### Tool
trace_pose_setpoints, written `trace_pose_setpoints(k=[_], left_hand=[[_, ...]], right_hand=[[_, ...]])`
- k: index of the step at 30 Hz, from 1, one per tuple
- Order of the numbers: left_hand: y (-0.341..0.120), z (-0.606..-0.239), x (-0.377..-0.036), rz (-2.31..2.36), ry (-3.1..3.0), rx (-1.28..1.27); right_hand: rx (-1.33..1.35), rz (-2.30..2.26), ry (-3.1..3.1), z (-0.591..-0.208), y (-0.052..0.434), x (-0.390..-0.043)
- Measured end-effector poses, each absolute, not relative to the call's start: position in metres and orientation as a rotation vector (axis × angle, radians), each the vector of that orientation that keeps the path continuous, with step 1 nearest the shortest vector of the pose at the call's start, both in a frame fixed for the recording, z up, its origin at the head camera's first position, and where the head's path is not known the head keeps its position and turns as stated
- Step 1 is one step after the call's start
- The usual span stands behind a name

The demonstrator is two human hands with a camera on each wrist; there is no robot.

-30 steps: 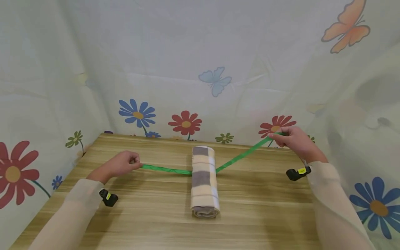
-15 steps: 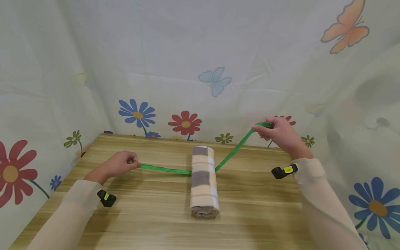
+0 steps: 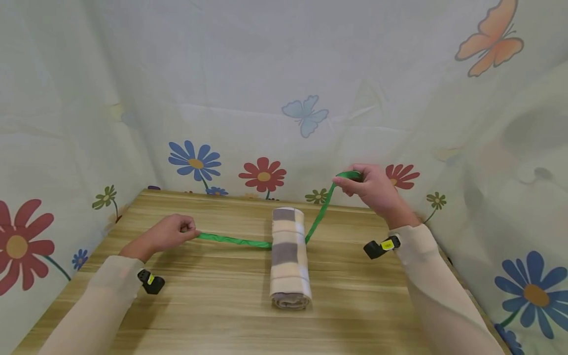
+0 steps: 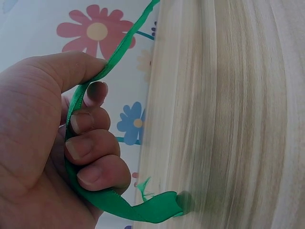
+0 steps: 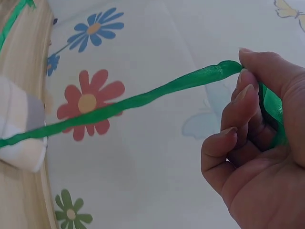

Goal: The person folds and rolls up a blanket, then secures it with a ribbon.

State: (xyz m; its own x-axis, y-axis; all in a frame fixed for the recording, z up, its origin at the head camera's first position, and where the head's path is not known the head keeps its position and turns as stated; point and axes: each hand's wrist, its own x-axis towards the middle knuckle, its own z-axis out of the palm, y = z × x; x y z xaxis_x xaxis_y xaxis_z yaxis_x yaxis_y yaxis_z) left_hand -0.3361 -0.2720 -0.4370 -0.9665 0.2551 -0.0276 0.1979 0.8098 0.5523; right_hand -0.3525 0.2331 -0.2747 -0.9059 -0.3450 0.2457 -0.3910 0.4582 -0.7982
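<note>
both hands' fingers (image 4: pixel 88 148) curl around green ribbon (image 3: pixel 230 240) ends, apparently passing under the rolled towel (image 3: pixel 289 256).

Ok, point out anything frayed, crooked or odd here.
The ribbon has a frayed end with loose threads by the left hand. The rolled towel lies neat; the right hand holds its ribbon end raised.

The ribbon (image 3: pixel 235 240) I hold is bright green, running under a rolled towel (image 3: pixel 289 256) checked in cream, grey and white. My counter (image 3: pixel 213 305) is pale wood with streaky grain. My sleeves (image 3: pixel 102 296) are cream, each with a black wrist band (image 3: pixel 152 282) bearing a yellow tag. The far curtain (image 3: pixel 266 98) is off-white, printed with red and blue flowers, a pale blue butterfly and, far right, an orange one.
</note>
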Motion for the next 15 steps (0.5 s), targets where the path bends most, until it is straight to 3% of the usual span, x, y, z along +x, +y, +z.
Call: trace_pose_setpoints(k=[15], left_hand=[[-0.269, -0.436, -0.333, 0.883, 2.876, 0.342]], right_hand=[[0.802, 1.739, -2.528, -0.298, 0.186, -0.346]])
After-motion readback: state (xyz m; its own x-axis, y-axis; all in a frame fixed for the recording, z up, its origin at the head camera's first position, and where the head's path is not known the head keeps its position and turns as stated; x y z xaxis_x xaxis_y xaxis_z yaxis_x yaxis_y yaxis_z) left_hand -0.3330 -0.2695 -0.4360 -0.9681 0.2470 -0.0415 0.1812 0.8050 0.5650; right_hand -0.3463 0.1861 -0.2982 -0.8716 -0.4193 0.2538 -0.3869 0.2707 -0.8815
